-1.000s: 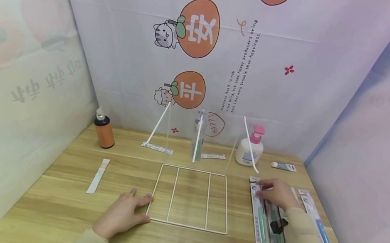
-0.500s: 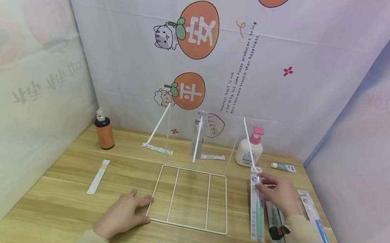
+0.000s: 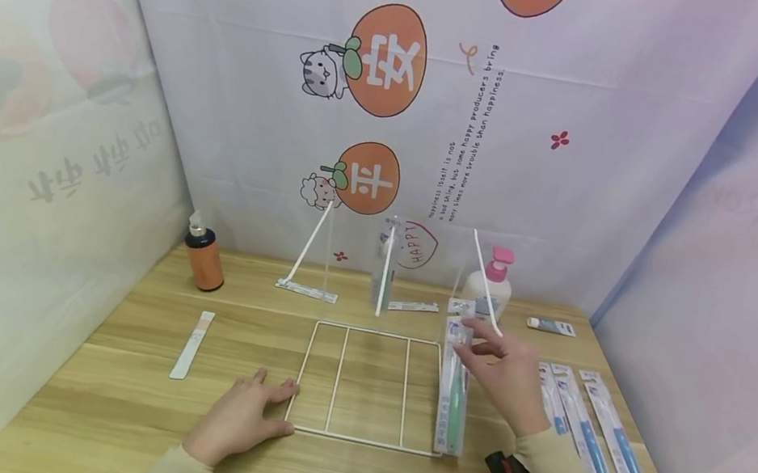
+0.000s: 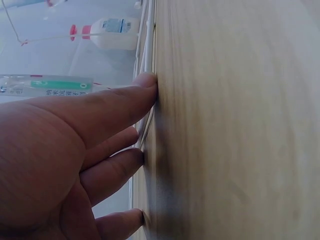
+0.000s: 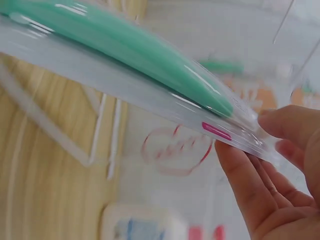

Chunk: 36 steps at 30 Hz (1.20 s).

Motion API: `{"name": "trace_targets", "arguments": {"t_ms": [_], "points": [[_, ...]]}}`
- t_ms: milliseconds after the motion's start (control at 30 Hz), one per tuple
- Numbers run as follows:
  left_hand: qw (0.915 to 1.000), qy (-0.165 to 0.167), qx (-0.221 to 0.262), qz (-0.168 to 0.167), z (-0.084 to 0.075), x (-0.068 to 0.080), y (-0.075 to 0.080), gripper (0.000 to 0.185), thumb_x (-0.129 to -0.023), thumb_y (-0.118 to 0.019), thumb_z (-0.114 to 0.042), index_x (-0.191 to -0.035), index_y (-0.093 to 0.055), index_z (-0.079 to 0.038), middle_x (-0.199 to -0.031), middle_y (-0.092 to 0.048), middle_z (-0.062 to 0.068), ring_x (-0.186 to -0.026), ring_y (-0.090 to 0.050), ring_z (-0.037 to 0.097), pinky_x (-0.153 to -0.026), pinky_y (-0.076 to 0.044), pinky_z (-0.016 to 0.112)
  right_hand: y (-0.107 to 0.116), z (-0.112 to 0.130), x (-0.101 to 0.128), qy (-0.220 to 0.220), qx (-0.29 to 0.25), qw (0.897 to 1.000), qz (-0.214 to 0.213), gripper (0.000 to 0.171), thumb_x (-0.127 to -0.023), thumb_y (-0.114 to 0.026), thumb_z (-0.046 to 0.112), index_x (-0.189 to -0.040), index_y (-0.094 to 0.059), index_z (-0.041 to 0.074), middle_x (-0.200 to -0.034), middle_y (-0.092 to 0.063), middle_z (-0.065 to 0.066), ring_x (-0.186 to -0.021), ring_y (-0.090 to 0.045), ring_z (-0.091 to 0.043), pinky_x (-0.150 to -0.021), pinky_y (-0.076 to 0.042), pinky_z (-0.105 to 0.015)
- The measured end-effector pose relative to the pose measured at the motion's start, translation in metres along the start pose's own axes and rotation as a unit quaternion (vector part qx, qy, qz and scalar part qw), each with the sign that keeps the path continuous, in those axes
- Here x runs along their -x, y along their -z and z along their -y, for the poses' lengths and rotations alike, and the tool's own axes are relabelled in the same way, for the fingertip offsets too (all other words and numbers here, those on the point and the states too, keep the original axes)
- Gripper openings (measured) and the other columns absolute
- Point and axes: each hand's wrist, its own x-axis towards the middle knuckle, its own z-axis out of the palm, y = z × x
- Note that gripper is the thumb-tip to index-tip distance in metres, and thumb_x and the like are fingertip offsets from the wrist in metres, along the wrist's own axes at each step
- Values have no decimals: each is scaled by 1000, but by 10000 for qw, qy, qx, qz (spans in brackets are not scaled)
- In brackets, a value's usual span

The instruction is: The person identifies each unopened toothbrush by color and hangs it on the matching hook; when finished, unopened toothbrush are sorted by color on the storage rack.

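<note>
My right hand [image 3: 502,369] pinches the top end of a packaged green toothbrush [image 3: 454,387] and holds it tilted above the right edge of the clear three-slot organizer [image 3: 372,383]. In the right wrist view the green toothbrush pack [image 5: 125,55] runs across the top, pinched by my fingers [image 5: 260,180]. My left hand [image 3: 245,413] lies flat on the wooden table [image 3: 106,392], fingertips against the organizer's front left corner. The left wrist view shows those fingers [image 4: 115,110] pressing on the tabletop [image 4: 240,120] beside the white rim.
Three packaged blue toothbrushes [image 3: 588,431] lie at the right. A pink-pump lotion bottle [image 3: 489,286] and a small tube [image 3: 551,325] stand at the back right, an orange bottle [image 3: 203,255] at the back left, a flat white strip [image 3: 192,343] on the left.
My right hand lifted the green toothbrush pack off the row at the right and carried it left to the organizer's right edge. The left hand stayed put.
</note>
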Motion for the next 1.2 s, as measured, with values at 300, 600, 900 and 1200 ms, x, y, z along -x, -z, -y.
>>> {"name": "trace_targets", "arguments": {"t_ms": [300,600,900,1200], "points": [[10000,-15,29,-30,0,-1,0,63,-86,-91,-37,-141,-74,-13,-148,-67,6,-146,-41,62,-116,-25,83,-9,77,2,983,-759,9912,-466,50,-82,-90,-8,-126,-79,11,-111,-78,-8,-82,-79,-21,-62,-63,-22],[10000,-35,5,-1,4,-1,-5,60,-87,-90,-37,-141,-74,-14,-149,-66,5,-147,-40,61,-117,-25,82,-18,130,10,1822,-1665,9661,-751,50,-78,-88,-14,-124,-78,0,-113,-76,-15,-85,-79,-21,-61,-63,-25],[10000,-54,64,0,6,0,-6,61,-87,-91,-36,-140,-74,-13,-148,-67,6,-146,-40,62,-115,-25,84,-34,154,10,2427,-2008,9460,-763,30,-98,-83,12,-124,-77,-2,-110,-74,-19,-88,-78,-24,-65,-64,-26],[10000,-27,36,-40,5,-1,-6,61,-86,-91,-36,-140,-74,-14,-147,-67,5,-147,-41,61,-116,-25,83,-44,154,6,2470,-1723,9507,-742,31,-99,-80,12,-127,-76,0,-111,-74,-17,-87,-78,-26,-66,-64,-24]]}}
